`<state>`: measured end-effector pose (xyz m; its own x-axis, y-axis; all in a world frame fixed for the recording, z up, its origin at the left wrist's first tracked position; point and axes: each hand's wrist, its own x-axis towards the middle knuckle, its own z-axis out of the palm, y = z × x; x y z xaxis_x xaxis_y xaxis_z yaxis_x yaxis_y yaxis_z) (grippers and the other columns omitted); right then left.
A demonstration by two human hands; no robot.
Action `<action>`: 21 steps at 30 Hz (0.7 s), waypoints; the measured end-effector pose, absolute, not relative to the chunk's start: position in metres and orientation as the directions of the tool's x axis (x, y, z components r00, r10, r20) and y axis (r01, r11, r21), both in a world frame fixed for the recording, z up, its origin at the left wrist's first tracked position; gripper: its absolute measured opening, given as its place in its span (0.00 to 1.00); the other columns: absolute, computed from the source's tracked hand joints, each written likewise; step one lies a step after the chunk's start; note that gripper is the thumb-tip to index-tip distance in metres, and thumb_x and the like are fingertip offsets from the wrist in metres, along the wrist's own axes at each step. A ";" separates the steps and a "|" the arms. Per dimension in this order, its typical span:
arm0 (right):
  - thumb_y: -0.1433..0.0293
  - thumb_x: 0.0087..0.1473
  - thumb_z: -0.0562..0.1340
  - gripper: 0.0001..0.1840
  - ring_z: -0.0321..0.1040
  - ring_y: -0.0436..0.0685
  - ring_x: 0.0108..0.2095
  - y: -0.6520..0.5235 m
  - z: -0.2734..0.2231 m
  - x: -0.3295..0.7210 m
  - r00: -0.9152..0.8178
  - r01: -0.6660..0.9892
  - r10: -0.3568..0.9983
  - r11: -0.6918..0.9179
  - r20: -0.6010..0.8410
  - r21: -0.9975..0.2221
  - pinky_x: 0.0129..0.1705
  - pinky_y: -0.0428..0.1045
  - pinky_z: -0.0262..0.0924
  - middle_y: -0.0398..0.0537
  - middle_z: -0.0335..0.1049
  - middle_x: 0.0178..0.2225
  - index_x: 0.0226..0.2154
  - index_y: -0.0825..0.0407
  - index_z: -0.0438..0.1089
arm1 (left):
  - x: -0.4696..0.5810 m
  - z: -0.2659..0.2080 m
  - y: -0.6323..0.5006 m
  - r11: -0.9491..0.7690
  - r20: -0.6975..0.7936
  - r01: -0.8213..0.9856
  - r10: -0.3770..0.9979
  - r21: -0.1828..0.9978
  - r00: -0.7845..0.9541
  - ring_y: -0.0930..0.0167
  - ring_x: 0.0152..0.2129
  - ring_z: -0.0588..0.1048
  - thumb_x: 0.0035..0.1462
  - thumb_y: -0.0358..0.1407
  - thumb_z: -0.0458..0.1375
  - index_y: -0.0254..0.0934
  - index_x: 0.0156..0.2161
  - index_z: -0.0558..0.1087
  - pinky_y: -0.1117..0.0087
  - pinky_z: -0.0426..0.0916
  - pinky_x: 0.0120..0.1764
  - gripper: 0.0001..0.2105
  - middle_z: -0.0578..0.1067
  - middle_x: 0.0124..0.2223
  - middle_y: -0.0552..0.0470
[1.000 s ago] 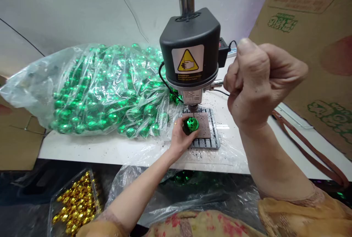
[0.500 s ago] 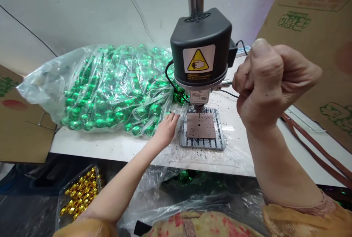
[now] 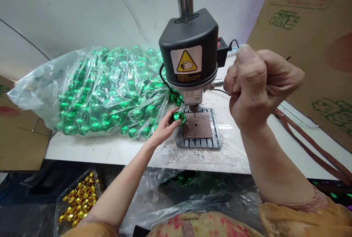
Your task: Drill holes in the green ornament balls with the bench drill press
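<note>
Between the thumb and fingers of my left hand [image 3: 164, 128] is a shiny green faceted ball [image 3: 178, 119]. It is at the left edge of a brown square plate [image 3: 202, 127] with a hole in it, which lies on the slotted metal base [image 3: 180, 143] of a small drill press [image 3: 189, 50]. The bit points down above the plate. My right hand [image 3: 253, 83] is closed in a fist at the press's side handle [image 3: 218, 83]; most of the grip is hidden by the fingers. Beside my left hand lies a clear plastic bag full of green balls [image 3: 110, 94].
Cardboard boxes stand at the right [image 3: 302, 64] and left [image 3: 22, 130]. A clear bin of gold balls [image 3: 79, 200] sits below the table edge. Dark shavings dot the white table [image 3: 110, 148]. A brown strap [image 3: 308, 145] lies on the right, and clear plastic sheeting hangs in front.
My left hand has come away from the bag's edge with a green ball now showing in its fingers. My right hand stays at the handle; the whole view has shifted slightly.
</note>
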<state>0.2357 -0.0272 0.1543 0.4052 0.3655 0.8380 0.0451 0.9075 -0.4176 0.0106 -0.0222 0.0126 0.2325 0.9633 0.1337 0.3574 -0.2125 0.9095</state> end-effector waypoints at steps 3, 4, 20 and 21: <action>0.63 0.61 0.63 0.28 0.48 0.49 0.16 -0.027 0.153 0.235 0.413 0.095 0.397 0.877 0.820 -0.472 0.21 0.53 0.42 0.39 0.46 0.15 0.17 0.49 0.50 | 0.022 0.010 -0.025 -0.172 0.108 0.263 0.964 0.949 0.241 0.69 0.38 0.76 0.62 0.45 0.61 0.39 0.59 0.67 0.68 0.71 0.40 0.23 0.77 0.45 0.48; 0.60 0.61 0.63 0.28 0.48 0.49 0.17 -0.027 0.152 0.235 0.411 0.115 0.405 0.866 0.817 -0.487 0.22 0.53 0.43 0.39 0.46 0.15 0.17 0.48 0.50 | 0.025 0.009 -0.025 -0.195 0.122 0.276 0.958 0.941 0.261 0.68 0.38 0.76 0.61 0.45 0.63 0.39 0.57 0.69 0.68 0.72 0.40 0.22 0.77 0.45 0.48; 0.50 0.64 0.55 0.26 0.50 0.52 0.18 -0.027 0.143 0.236 0.350 0.319 0.361 0.821 0.864 -0.473 0.23 0.55 0.45 0.41 0.44 0.16 0.21 0.47 0.55 | 0.040 -0.012 -0.038 -0.556 0.371 0.740 0.823 0.379 0.430 0.58 0.58 0.71 0.71 0.38 0.51 0.43 0.61 0.69 0.52 0.67 0.59 0.16 0.66 0.66 0.40; 0.50 0.64 0.54 0.26 0.50 0.52 0.18 -0.027 0.142 0.236 0.334 0.344 0.354 0.817 0.873 -0.463 0.23 0.55 0.46 0.41 0.44 0.16 0.21 0.47 0.56 | 0.041 -0.014 -0.040 -0.541 0.383 0.710 0.836 0.451 0.393 0.59 0.58 0.71 0.71 0.37 0.50 0.42 0.62 0.67 0.53 0.68 0.59 0.18 0.68 0.65 0.40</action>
<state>0.2364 -0.0267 0.1424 0.3344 0.3538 0.8735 0.3442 0.8170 -0.4627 0.0407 -0.0399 -0.0140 0.3931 0.8360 0.3829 0.7103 -0.5405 0.4509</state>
